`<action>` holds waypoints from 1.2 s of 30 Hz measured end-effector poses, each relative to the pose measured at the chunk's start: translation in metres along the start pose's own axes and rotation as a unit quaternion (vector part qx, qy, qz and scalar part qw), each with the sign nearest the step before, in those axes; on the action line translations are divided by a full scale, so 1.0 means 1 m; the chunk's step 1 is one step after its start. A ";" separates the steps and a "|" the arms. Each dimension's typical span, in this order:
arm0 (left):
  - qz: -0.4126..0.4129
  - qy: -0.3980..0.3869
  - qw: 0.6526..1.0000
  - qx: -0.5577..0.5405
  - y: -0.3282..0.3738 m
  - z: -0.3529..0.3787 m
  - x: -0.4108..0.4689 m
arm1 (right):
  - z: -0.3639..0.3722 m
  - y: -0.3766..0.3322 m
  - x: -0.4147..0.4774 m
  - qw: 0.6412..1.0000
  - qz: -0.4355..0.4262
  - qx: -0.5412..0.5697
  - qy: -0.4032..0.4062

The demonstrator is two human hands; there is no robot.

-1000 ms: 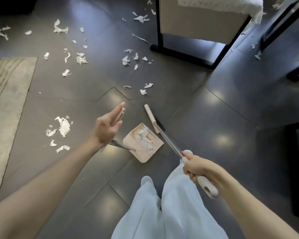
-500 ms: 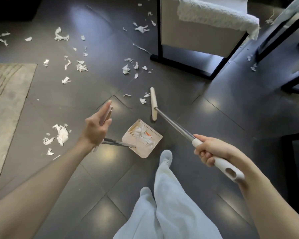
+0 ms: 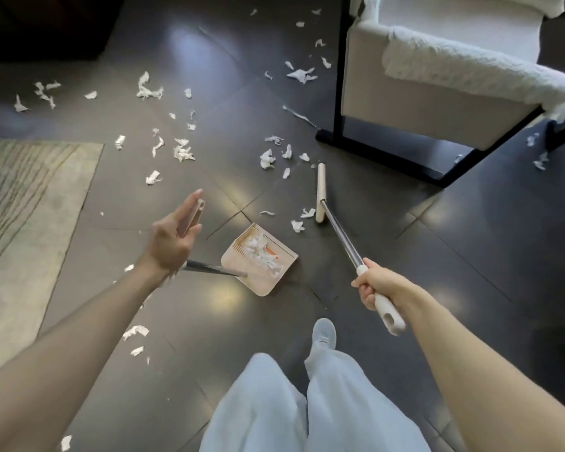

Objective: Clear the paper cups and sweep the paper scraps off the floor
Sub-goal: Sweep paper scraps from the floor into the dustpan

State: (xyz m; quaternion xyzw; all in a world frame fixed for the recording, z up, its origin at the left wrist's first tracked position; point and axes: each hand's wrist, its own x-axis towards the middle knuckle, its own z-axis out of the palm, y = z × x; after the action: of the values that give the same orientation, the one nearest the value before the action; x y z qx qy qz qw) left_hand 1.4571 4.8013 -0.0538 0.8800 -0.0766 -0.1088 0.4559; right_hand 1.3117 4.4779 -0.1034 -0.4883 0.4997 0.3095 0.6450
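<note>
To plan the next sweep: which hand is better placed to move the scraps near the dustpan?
Right. The right hand grips the broom, its head beside those scraps; the left hand holds the dustpan by its handle.

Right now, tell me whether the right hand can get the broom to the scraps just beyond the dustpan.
Probably yes: the right hand grips the broom, whose head sits beside those scraps, with only bare floor between them and the dustpan.
</note>
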 end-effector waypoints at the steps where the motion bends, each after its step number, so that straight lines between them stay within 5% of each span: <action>1: 0.004 -0.001 1.000 0.009 -0.004 -0.007 0.011 | 0.001 -0.002 0.007 0.999 0.032 0.037 -0.017; 5: 0.010 -0.015 0.999 0.036 -0.025 -0.041 0.054 | 0.023 -0.003 0.020 0.994 0.094 0.055 -0.030; 12: 0.055 -0.083 0.994 0.038 -0.062 -0.106 0.134 | 0.132 -0.013 0.027 0.994 0.049 -0.085 0.046; 21: 0.120 -0.139 0.980 0.072 -0.056 -0.130 0.216 | 0.265 -0.039 0.013 0.997 0.056 -0.004 0.043; 27: 0.108 -0.161 0.979 0.065 -0.062 -0.138 0.231 | 0.265 -0.043 -0.035 0.993 0.074 -0.086 0.012; 36: 0.104 -0.158 0.980 0.054 -0.072 -0.151 0.240 | 0.264 -0.062 -0.069 0.999 0.006 -0.002 0.046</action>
State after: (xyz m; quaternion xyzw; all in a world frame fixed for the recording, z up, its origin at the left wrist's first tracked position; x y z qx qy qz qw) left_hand 1.7307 4.9055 -0.0572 0.8623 -0.2449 -0.1940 0.3985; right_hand 1.4361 4.7117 -0.0117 -0.5001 0.5311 0.2914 0.6189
